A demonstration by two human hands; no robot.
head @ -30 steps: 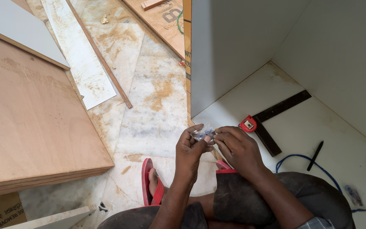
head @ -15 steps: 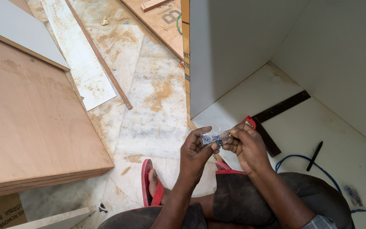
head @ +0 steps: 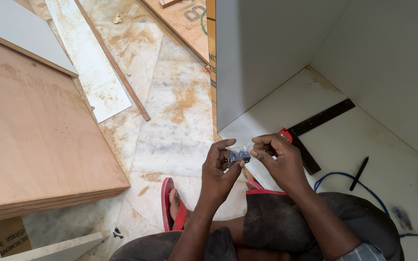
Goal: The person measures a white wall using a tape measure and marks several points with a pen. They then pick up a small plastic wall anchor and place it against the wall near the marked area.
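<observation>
My left hand point(head: 221, 171) and right hand point(head: 279, 162) have lifted a little from where they were a second ago, and each grip is now pinched on one end of a small clear packet point(head: 239, 155) of dark fittings, held taut between them above my knee. That reads to me as the packet being pulled open. Beyond lie the black square point(head: 315, 126), the black pencil point(head: 359, 173) and the blue cable point(head: 364, 188) on the white board point(head: 388, 154).
</observation>
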